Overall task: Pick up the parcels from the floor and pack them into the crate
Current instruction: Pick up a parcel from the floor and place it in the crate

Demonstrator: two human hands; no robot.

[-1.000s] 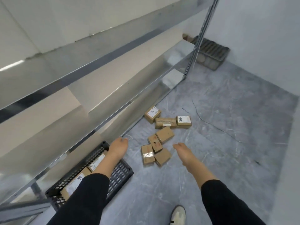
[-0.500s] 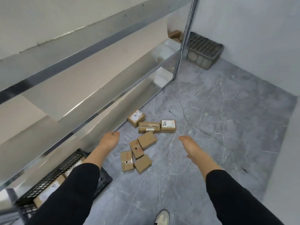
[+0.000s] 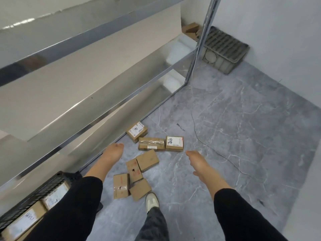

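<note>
The left grip (image 3: 113, 153) is released, its fingers loosely bent and holding nothing. It hangs above the floor (image 3: 234, 136) between the lower rail of the metal shelving (image 3: 86, 101) and the cluster of parcels. The right grip (image 3: 196, 162) is released too, with fingers reaching forward and empty, to the right of the cluster and apart from every parcel. Both forearms come out of black sleeves.

Seven cardboard parcels lie on the grey marbled floor between the two grips. In the far row, the labelled parcel (image 3: 137, 131) sits closest to the shelving. The taped parcel (image 3: 151, 144) lies just beside it, and the white-label parcel (image 3: 174, 143) touches the taped one's right end. Nearer lie the plain parcel (image 3: 147, 160) and the marked parcel (image 3: 134, 170), touching each other. Nearest are the long parcel (image 3: 121, 186) and the tilted parcel (image 3: 140, 189), the latter just beside a white shoe (image 3: 152, 201).

The black crate (image 3: 34, 193) stands at lower left under the shelving, partly hidden by the left sleeve. At least two packed parcels (image 3: 22, 221) lie inside it with white labels up.

A thin cable (image 3: 208, 145) runs over the floor. A grey bin (image 3: 224, 51) stands in the far corner by the wall.
</note>
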